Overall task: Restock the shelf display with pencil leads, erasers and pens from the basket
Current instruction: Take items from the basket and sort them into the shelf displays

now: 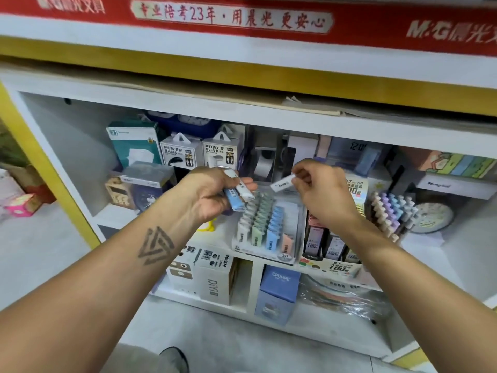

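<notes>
White lead case tilted above display tray; blue, white cases, perhaps three, bunched left.

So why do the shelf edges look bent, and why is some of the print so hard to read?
Head view: the wide-angle lens bows the yellow shelf trim and red banner; light is soft and even, without hard shadows; the white lead case in the right hand is slightly smeared, and the small labels on the lead display tray are too blurred to read.

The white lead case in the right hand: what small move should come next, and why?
Probably lower the white lead case, pinched by the right hand, into the display tray below, on its white row at the left. The left hand holds more cases.
</notes>
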